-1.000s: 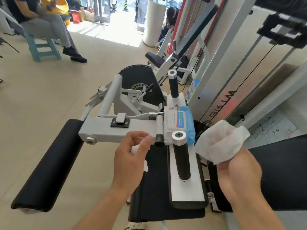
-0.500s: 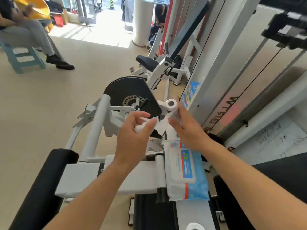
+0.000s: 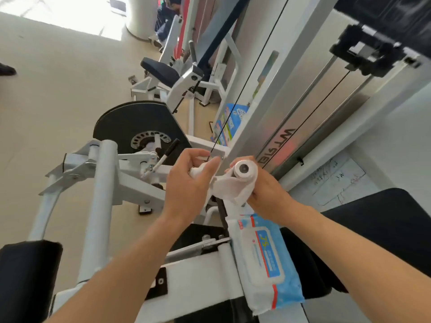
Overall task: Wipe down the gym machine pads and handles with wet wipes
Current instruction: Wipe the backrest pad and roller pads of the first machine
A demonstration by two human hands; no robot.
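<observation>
The right hand point(image 3: 263, 192) curls its fingers around a white wet wipe point(image 3: 229, 188) wrapped over the upright machine handle with a silver end cap point(image 3: 243, 170). The left hand point(image 3: 189, 185) pinches the wipe's free end between thumb and fingers. A blue-and-white wet-wipe pack point(image 3: 263, 259) lies on the white metal machine arm point(image 3: 200, 278) (just below both hands).

R hand point(image 3: 268, 194) gripping wipe point(image 3: 229, 188) round handle point(image 3: 245, 170), L hand point(image 3: 189, 185) pinching wipe end, wipes pack point(image 3: 265, 264) on white frame point(image 3: 198, 278)
</observation>
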